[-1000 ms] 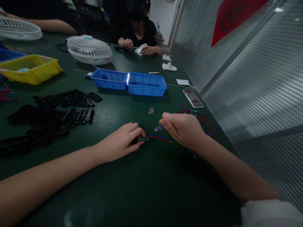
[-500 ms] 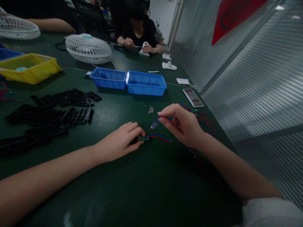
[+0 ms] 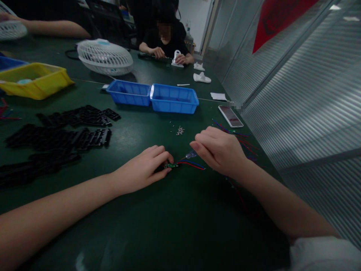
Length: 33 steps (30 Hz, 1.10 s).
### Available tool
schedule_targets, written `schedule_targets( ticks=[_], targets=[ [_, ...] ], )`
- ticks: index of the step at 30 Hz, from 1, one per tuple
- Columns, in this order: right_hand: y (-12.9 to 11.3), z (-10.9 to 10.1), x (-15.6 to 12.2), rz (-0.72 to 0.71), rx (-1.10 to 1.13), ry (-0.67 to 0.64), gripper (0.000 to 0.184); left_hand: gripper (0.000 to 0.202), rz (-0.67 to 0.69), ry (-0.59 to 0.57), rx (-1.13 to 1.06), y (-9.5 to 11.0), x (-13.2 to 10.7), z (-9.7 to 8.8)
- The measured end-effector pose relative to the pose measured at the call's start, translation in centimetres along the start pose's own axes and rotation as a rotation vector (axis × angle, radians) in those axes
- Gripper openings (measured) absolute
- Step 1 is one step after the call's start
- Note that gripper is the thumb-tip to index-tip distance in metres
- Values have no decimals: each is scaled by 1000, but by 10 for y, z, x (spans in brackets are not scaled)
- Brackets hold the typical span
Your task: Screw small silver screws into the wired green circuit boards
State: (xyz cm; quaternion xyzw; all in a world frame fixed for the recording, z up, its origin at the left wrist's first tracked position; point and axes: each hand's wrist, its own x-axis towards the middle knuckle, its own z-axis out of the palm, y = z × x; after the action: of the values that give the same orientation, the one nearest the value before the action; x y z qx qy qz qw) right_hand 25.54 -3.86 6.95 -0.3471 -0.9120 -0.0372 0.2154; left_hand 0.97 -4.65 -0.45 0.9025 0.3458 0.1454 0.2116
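Thumb and fingers of my left hand point(image 3: 150, 163) close around a small green circuit board point(image 3: 171, 165) low on the table. A red and a blue wire point(image 3: 193, 164) run from the board to the right. In my right hand point(image 3: 222, 148), the fingers are curled around a screwdriver point(image 3: 191, 154) with a clear purplish handle. Its thin shaft slants down to the left, with the tip close by the board; whether it touches cannot be made out. Behind the board lies a small heap of screws point(image 3: 179, 130).
Black plastic parts point(image 3: 59, 137) lie in piles on the left. Blue bins point(image 3: 175, 99), a yellow bin point(image 3: 38, 81) and a fan head point(image 3: 104, 56) stand farther back. On the right are a phone point(image 3: 230, 116) and more wired boards point(image 3: 245, 143). A co-worker point(image 3: 166, 49) handles a white part opposite.
My right hand has turned over and the screwdriver has tilted flatter, its handle swinging right and down. My left hand and the board stay put. At the far left, a fan head has shifted left.
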Motion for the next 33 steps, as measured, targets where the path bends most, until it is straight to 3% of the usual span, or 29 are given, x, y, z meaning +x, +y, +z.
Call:
schedule_targets(
  ticks=[4,12,16,21,29,33],
  targets=[
    [-2,0,-2,145,-115,-91,43,18,2,8,3,-1,-1,0],
    [1,3,1,92,214,-71,22,18,5,13,7,-1,0,0],
    [-4,6,-1,119,345,27,17,18,8,27,4,0,0,-1],
    [-6,8,-3,103,229,158,13,19,7,21,10,1,-1,-1],
    [-3,1,1,116,442,52,15,18,-7,-7,0,0,-1,0],
    [-1,-1,2,121,396,47,14,18,-12,-14,-2,0,-1,-1]
  ],
)
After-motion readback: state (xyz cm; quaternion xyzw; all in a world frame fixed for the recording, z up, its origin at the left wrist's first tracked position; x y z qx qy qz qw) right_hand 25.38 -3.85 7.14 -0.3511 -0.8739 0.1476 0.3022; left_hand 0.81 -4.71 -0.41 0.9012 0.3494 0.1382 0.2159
